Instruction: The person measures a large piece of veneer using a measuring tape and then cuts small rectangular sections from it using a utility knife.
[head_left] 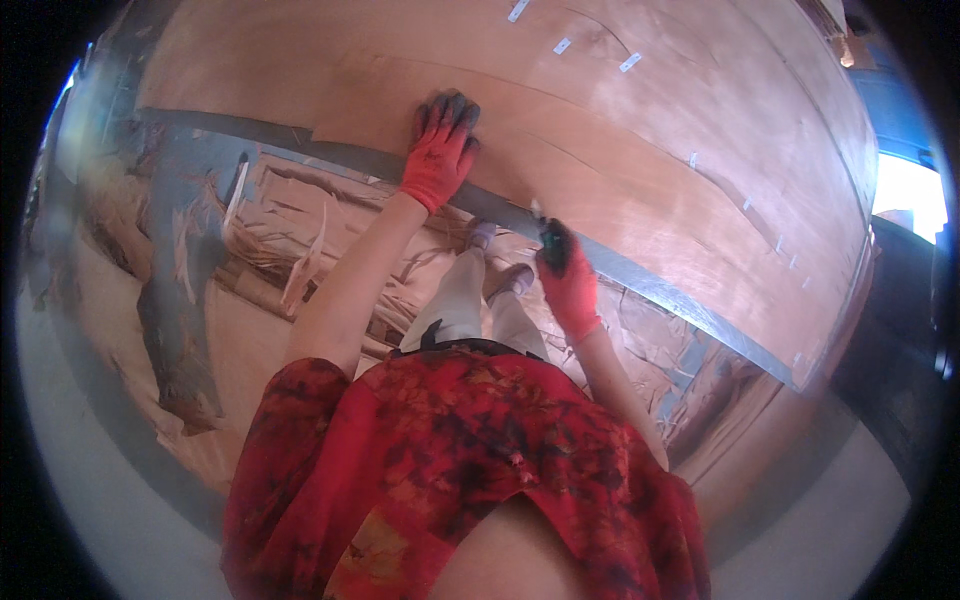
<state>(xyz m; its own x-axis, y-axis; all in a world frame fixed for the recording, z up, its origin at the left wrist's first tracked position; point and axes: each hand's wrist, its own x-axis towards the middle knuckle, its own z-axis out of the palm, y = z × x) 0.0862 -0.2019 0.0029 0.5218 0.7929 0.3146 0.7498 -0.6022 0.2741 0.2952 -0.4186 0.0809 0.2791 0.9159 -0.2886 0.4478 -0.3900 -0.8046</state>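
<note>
Reddish-brown veneer (640,170) spreads across the upper half of the frame, laid over a bench (690,310) whose grey metal rim runs slantwise from the upper left down to the right. Its surface shows several long, wavy dark lines, and short white strips (629,62) are scattered over its upper and right parts. Just above the middle of the frame, the left hand (440,150), in a red glove with dark fingers, lies flat on the veneer near its lower margin, palm down and gripping nothing. Right of centre, the right hand (566,275), gloved alike, is closed around a small tool (538,210), mostly hidden by the fingers; its pale tip points up toward the veneer's margin, though whether it touches cannot be told. Below the bench, torn brown scraps (290,215) lie heaped and crumpled at left and lower right. Between the forearms show pale trousers (450,300) and shoes (482,236), and a red shirt (480,430) with dark blotches fills the lower centre.
</note>
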